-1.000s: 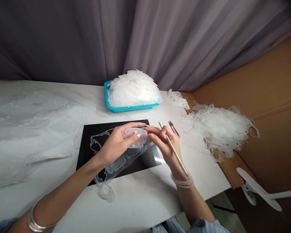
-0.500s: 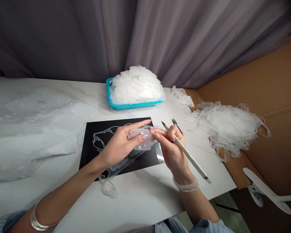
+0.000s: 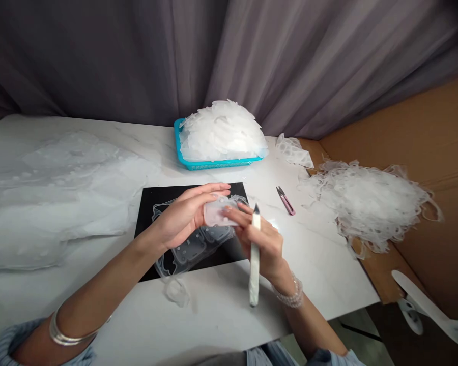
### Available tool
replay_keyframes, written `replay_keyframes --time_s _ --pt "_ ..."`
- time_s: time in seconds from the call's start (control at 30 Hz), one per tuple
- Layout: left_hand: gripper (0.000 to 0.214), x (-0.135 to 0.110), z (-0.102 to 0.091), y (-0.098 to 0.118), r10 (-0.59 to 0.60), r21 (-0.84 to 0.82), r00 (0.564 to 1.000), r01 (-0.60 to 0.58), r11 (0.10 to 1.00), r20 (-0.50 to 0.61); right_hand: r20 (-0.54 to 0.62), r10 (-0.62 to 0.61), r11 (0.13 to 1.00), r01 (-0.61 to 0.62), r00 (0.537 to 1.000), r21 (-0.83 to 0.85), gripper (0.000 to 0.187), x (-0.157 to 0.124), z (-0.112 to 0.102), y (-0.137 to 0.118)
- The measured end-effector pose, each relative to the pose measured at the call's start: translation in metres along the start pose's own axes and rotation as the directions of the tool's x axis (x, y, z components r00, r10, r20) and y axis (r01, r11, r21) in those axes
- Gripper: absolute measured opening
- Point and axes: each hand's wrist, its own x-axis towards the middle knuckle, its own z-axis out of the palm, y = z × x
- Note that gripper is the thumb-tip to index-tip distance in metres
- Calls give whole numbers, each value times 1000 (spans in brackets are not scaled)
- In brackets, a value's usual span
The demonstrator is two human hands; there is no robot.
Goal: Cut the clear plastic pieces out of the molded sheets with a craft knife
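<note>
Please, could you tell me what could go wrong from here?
The right hand holds a pen-like tool close to the plastic piece; its dark tip might scratch something. White pieces rise above the rim of the blue basket; a bump could perhaps spill some.

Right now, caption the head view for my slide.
Left hand holding a translucent piece above a black mat, right hand close by, gripping a white tool.
</note>
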Motion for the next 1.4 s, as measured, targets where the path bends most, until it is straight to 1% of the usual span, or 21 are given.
replay_keyframes --time_s 0.03,0.07,0.1,0.13,0.17,0.2,0.23,0.3,0.4,0.63,0.77,0.83,0.9,1.0,1.03,1.1,1.17,1.23,1.3,1.33,1.4 --pt "28 1 -2 0 -6 25 1000 6 1000 3 -67 143 988 -139 987 68 36 0 1 1" --pt "31 2 -4 0 -21 66 1000 20 998 17 -115 306 944 -285 945 168 41 1 1 1" --pt "35 3 -7 0 -42 118 998 37 992 37 -128 460 865 -411 879 288 46 2 1 2" --pt "38 4 -9 0 -66 171 996 55 984 56 -102 582 765 -501 807 406 50 4 0 2" --pt "40 5 -11 0 -85 217 994 68 974 70 -59 665 661 -550 744 510 53 5 -2 3" --pt "38 6 -13 0 -98 251 992 75 965 80 -10 715 569 -574 699 589 55 7 -3 3" --pt "35 6 -14 0 -102 270 991 76 960 85 30 747 494 -584 664 644 56 9 -4 3" --pt "28 6 -14 0 -97 286 991 67 956 91 74 784 399 -591 617 701 58 11 -4 2" --pt "27 5 -14 0 -86 293 992 56 954 92 106 805 335 -595 583 731 58 11 -3 2" --pt "27 7 -15 -1 -85 268 994 66 961 62 151 810 258 -574 567 777 54 9 -6 7" --pt "25 8 -11 -7 -59 222 996 41 974 73 136 821 241 -553 555 798 49 10 4 4" --pt "28 8 -8 -9 -62 217 996 46 975 68 114 834 257 -561 541 787 48 11 10 5" --pt "34 8 -7 -8 -86 230 996 80 970 16 24 834 369 -590 551 718 47 16 11 15" --pt "42 5 -6 -1 -69 254 995 87 963 -77 -224 749 627 -559 624 543 44 44 -3 45" --pt "44 3 -7 2 -58 263 994 80 962 -90 -306 704 694 -529 641 488 43 59 -10 58" --pt "46 0 -8 7 -37 275 995 61 960 -94 -430 615 786 -470 661 401 40 97 -23 84" --pt "47 -1 -10 7 -20 282 997 41 959 -77 -490 523 852 -432 698 294 32 140 -29 108" --pt "48 -1 -12 5 -6 292 999 20 956 -50 -445 457 889 -410 770 204 24 177 -24 125" --pt "48 0 -14 2 0 304 1000 8 953 -25 -305 421 907 -399 854 135 20 202 -12 136" --pt "47 0 -15 1 3 310 1000 2 951 -17 -221 410 912 -396 885 106 20 209 -5 139" --pt "45 0 -18 0 15 326 1000 -12 945 -7 -81 398 917 -395 914 50 21 214 5 143"
